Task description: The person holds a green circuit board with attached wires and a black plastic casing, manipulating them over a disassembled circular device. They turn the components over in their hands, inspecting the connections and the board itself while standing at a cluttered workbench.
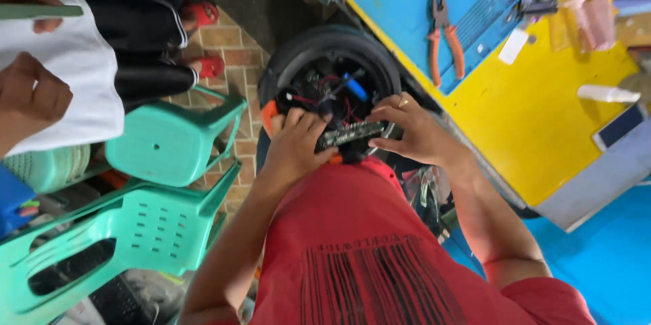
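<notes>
I hold a narrow green circuit board (350, 134) between both hands, over the open hub of a black rubber wheel (319, 43). My left hand (296, 143) grips the board's left end, thumb and fingers curled around it. At the board's right end my right hand (413, 131), with a ring on one finger, pinches it. Red, black and blue wires (336, 91) bunch inside the wheel, just beyond the board. My red shirt fills the lower middle of the view.
Orange-handled pliers (444, 40) lie on a blue mat on the yellow workbench (542, 128) at right. Stacked green plastic chairs (169, 142) stand at left. Another person in white and black, with red sandals (210, 66), stands at upper left.
</notes>
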